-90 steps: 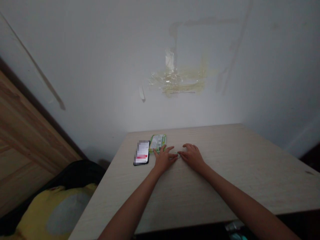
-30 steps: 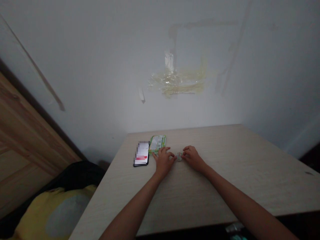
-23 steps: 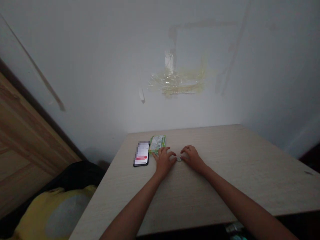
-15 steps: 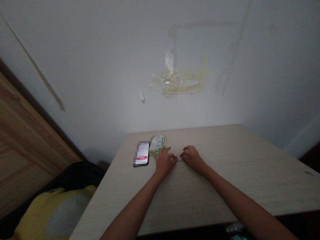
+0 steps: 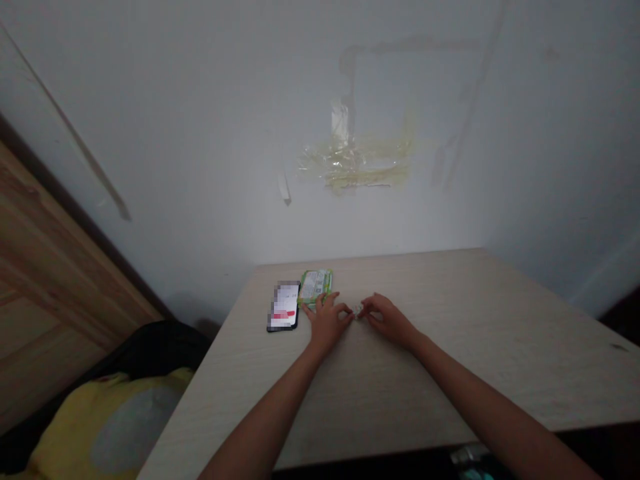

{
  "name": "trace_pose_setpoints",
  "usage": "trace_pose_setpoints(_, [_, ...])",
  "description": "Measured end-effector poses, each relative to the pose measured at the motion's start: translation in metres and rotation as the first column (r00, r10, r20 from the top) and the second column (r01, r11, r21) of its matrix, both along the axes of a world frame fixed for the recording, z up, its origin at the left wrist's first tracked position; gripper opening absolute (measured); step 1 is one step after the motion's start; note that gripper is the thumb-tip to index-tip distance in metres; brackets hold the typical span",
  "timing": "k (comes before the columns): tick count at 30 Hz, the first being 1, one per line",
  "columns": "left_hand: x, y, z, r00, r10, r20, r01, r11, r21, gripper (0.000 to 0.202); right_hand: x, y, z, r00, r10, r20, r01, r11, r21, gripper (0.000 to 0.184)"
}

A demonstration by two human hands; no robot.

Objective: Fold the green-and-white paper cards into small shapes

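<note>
Both my hands rest on a pale wooden table near its far left corner. My left hand and my right hand meet fingertip to fingertip, pinched on a small pale object that lies between them on the tabletop. It is too small to make out what it is. A green and white packet lies just beyond my left hand, touching its fingers. A black phone with a lit screen lies to the left of the packet.
A white wall with old tape residue rises behind the table. A wooden panel stands at the left. A yellow and grey cushion on something black sits low beside the table's left edge.
My fingers keep shifting slightly around the small object, which stays in the same place. The phone and packet have not moved.
</note>
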State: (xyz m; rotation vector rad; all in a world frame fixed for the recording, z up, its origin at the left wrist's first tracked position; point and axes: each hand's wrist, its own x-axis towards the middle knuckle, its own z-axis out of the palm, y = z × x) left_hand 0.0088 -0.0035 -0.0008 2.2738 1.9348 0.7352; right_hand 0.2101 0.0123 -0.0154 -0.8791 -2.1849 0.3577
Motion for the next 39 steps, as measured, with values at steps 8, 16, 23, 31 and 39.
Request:
trace_pose_setpoints(8, [-0.003, 0.006, -0.005, 1.0, -0.023, -0.014, 0.022, 1.0, -0.02, 0.018, -0.003, 0.0, 0.004, 0.986, -0.062, 0.155, 0.055, 0.997, 0.052, 0.016])
trace_pose_setpoints(16, [-0.004, 0.009, -0.008, 0.999, -0.033, 0.008, 0.033, 0.999, -0.017, 0.015, -0.008, 0.006, -0.002, 0.961, -0.184, 0.207, 0.16, 0.979, 0.124, 0.012])
trace_pose_setpoints(23, [-0.003, 0.007, -0.005, 1.0, -0.013, 0.0, 0.013, 0.999, -0.045, 0.018, -0.005, 0.005, -0.003, 0.989, -0.114, 0.092, 0.108, 0.992, 0.071, 0.012])
trace_pose_setpoints(31, [-0.004, 0.008, -0.006, 1.0, -0.021, -0.001, 0.021, 0.999, -0.039, 0.017, -0.004, 0.002, -0.001, 0.979, -0.138, 0.15, 0.126, 0.989, 0.083, 0.018])
trace_pose_setpoints(39, [-0.005, 0.013, -0.003, 0.999, -0.044, 0.018, 0.046, 0.995, -0.088, 0.017, -0.01, 0.003, -0.003, 0.955, -0.224, 0.195, 0.195, 0.968, 0.159, 0.015])
